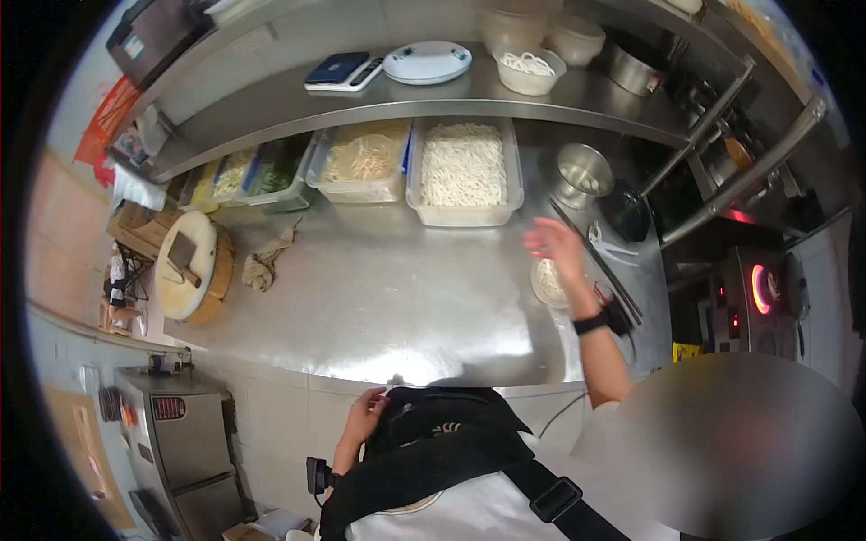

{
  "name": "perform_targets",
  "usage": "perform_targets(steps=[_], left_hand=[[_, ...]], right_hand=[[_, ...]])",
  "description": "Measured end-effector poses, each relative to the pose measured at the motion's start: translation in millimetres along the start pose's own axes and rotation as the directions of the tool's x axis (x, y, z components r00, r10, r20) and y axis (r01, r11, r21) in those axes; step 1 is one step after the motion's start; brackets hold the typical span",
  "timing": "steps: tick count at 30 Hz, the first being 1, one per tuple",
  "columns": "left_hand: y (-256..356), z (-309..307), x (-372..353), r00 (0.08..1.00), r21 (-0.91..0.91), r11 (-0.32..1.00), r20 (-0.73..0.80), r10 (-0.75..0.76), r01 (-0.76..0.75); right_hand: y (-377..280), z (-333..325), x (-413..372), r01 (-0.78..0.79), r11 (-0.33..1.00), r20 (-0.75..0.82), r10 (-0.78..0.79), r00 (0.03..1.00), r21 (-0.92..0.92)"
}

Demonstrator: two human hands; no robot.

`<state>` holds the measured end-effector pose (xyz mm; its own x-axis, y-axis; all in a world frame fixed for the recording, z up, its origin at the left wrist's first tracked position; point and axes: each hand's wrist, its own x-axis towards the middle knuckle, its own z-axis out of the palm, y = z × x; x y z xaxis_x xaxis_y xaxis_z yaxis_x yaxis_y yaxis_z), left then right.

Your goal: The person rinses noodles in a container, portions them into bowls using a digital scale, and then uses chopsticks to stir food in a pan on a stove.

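My right hand (555,245), with a dark band round the wrist, is held over the right part of the steel counter, fingers spread and nothing visible in them. Just below it, partly hidden by the forearm, a small clear bowl (546,287) holds pale noodles. Long dark chopsticks (609,270) and a white-handled utensil (613,245) lie to its right. Beyond the hand is a large clear tub (465,216) of white noodles. My left hand (363,415) hangs at the counter's front edge beside a black bag (442,424), fingers loosely extended, nothing seen in them.
Food tubs (356,189) line the counter's back under a steel shelf (343,110) bearing a scale (345,72), plates (427,63) and bowls. A metal pot (582,176) stands back right. Left is a round chopping block (185,288) with a cleaver (183,257); right, a glowing cooker (765,288).
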<state>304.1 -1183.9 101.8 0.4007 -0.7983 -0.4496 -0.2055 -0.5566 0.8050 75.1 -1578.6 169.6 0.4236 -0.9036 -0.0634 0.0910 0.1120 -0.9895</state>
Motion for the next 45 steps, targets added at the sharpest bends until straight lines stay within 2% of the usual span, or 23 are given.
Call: perform_targets(steps=[2, 4, 5, 9, 13, 15, 16, 18, 19, 20, 21, 22, 25, 27, 29, 32, 35, 36, 37, 39, 41, 43, 45], left_hand=[[-26, 6, 11, 0.996, 0.103, 0.994, 0.071, -0.055, 0.047], [-25, 9, 15, 0.993, 0.180, 0.983, 0.102, -0.060, 0.041], [-22, 11, 17, 0.990, 0.255, 0.966, 0.125, -0.060, 0.026], [-14, 11, 30, 0.987, 0.229, 0.973, 0.148, -0.070, 0.035], [-60, 3, 45, 0.984, 0.201, 0.979, 0.170, -0.057, 0.022], [-92, -7, 41, 0.988, 0.180, 0.981, 0.122, -0.099, 0.076], [-112, -13, 33, 0.985, 0.135, 0.981, 0.085, -0.153, 0.141], [-179, -25, 16, 0.971, 0.051, 0.969, -0.022, -0.239, 0.240], [-222, -29, 4, 0.959, 0.018, 0.962, -0.084, -0.270, 0.272], [-245, -38, -14, 0.941, 0.045, 0.946, -0.134, -0.312, 0.320], [-269, -46, -33, 0.919, 0.077, 0.925, -0.170, -0.355, 0.371], [-292, -52, -52, 0.915, 0.051, 0.927, -0.189, -0.356, 0.371], [-370, -74, -98, 0.906, 0.567, 0.754, 0.034, -0.423, 0.331], [-428, -83, -127, 0.913, 0.457, 0.841, 0.132, -0.386, 0.290], [-443, -98, -141, 0.760, 0.224, 0.774, 0.163, -0.629, 0.593], [-449, -126, -143, 0.763, 0.349, 0.756, 0.152, -0.628, 0.553], [-443, -149, -145, 0.761, -0.405, 0.727, -0.108, -0.640, 0.554], [-454, -156, -136, 0.739, -0.646, 0.575, -0.023, -0.673, 0.503], [-458, -163, -134, 0.744, -0.645, 0.582, -0.031, -0.668, 0.496], [-454, -178, -124, 0.851, -0.117, 0.857, -0.114, -0.513, 0.501], [-440, -190, -121, 0.685, -0.717, 0.546, -0.131, -0.716, 0.433], [-481, -167, -114, 0.693, -0.864, 0.490, -0.284, -0.663, 0.115], [-466, -167, -129, 0.574, -0.825, 0.548, -0.384, -0.723, 0.138]], right_hand=[[35, -72, -19, 0.061, 0.973, -0.346, -0.138, 0.928, -0.222], [72, -139, -49, -0.066, 0.746, -0.367, -0.246, 0.897, -0.663], [106, -170, -61, -0.017, 0.457, -0.234, -0.424, 0.875, -0.889], [123, -177, -99, 0.021, 0.263, -0.080, -0.368, 0.927, -0.965], [134, -171, -119, -0.206, 0.113, -0.231, -0.291, 0.928, -0.972], [107, -151, -124, -0.337, 0.032, -0.333, 0.097, 0.938, -0.941], [109, -138, -133, -0.314, 0.075, -0.318, -0.042, 0.947, -0.946], [186, -197, -150, 0.086, -0.010, 0.082, -0.409, 0.909, -0.996], [162, -171, -175, -0.046, 0.415, -0.156, -0.236, 0.959, -0.909], [138, -142, -184, -0.473, 0.728, -0.516, 0.190, 0.835, -0.497], [82, -73, -210, -0.418, 0.528, -0.496, -0.008, 0.869, -0.740], [80, -47, -222, -0.333, 0.667, -0.501, -0.069, 0.863, -0.667], [93, 14, -191, -0.135, 0.788, -0.392, -0.143, 0.909, -0.601], [98, 59, -169, 0.033, 0.869, -0.318, -0.216, 0.923, -0.495], [97, 108, -153, 0.194, 0.912, -0.258, -0.298, 0.919, -0.362], [9, 258, -110, 0.467, 0.851, 0.075, -0.463, 0.883, -0.239], [-82, 386, -70, 0.405, 0.902, 0.350, -0.335, 0.875, -0.148], [-110, 425, -54, 0.350, 0.922, 0.402, -0.261, 0.878, -0.166], [-142, 473, -51, 0.373, 0.928, 0.512, -0.330, 0.793, 0.021], [-192, 556, -26, 0.432, 0.902, 0.587, -0.340, 0.735, -0.019], [-232, 634, 8, 0.484, 0.875, 0.630, -0.375, 0.680, 0.000], [-263, 708, 62, 0.459, 0.877, 0.658, -0.432, 0.617, 0.145], [-295, 778, 103, 0.361, 0.907, 0.672, -0.407, 0.619, 0.217]])
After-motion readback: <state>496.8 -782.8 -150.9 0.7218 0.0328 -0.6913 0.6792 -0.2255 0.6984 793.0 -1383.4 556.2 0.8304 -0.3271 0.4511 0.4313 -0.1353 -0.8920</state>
